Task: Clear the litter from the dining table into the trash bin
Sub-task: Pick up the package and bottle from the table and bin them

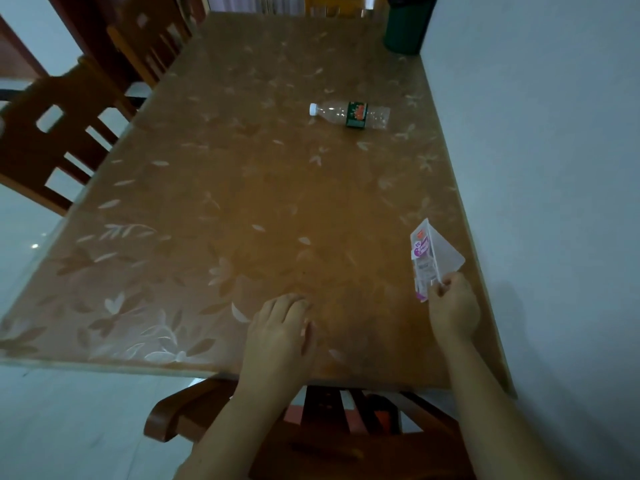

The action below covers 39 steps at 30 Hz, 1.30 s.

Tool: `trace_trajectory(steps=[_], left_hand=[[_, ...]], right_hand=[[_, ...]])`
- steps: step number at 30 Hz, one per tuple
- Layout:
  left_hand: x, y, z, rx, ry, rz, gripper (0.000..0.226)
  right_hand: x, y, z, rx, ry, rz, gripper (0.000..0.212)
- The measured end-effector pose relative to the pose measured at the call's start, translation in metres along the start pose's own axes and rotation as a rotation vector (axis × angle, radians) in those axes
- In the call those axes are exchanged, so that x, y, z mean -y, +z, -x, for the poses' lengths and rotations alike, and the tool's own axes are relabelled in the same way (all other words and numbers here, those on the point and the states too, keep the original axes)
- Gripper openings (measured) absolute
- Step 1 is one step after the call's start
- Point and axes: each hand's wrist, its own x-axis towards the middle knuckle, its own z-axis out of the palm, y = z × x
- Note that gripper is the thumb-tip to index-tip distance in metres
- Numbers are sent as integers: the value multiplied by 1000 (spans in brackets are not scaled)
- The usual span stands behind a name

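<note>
fingers (pixel 450 281) of the right hand (pixel 453 306) are pinching the lower corner of a white and purple wrapper (pixel 433 254), holding it up on edge near the right side of the table (pixel 207 202). the left hand (pixel 280 330) is resting palm down on the near part of the table, fingers loosely curled and gripping nothing. a clear plastic bottle (pixel 349 114) is lying on its side well beyond both hands, and a dark green bin (pixel 407 29) is standing at the far right corner.

Orange-brown worktop (pixel 242 202), pale leaf-and-flower print
Clear bottle (pixel 332 111) with white cap (pixel 313 109) and green-and-red label (pixel 356 115); wrapper (pixel 429 258) white with purple print (partly see-through); bin (pixel 407 26) dark green.
</note>
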Motion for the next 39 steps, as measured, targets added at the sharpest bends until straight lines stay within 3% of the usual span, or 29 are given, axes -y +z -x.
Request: trace_trajectory(steps=[8,17,26,39], left_hand=[[13,-28,11,-92,-14,-11,34],[80,-91,52,-275,-208,-55,35],[209,-180,131,-463,-483,-119,38],[413,-307,235,-511,-700,-148,40]], right_hand=[[31,-9,27,100,-124,-98,15],[156,7,116,300,-481,-272,13],[281,48,234,466,-767,-319,16],[460,161,428,675,-876,-396,18]])
